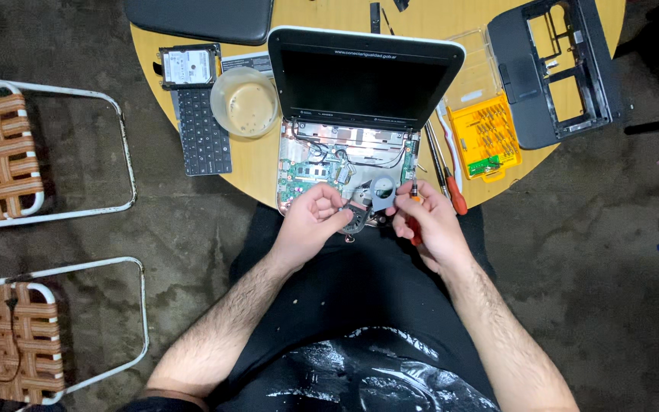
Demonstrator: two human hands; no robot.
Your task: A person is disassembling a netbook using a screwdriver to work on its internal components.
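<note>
Fingers [339, 216] of left hand [310, 221] and right hand [427, 223] pinch the light, fragile cooling fan [368, 204] by its rim, at the opened laptop's [345, 164] six o'clock edge.

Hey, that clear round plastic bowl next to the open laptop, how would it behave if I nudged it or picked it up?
The clear round plastic bowl looks thin-walled and seems to hold almost nothing, so it is probably light and would likely slide on the smooth round wooden table rather than tip. It sits wide and low, so it seems stable. Thin walls may flex if squeezed.
</note>
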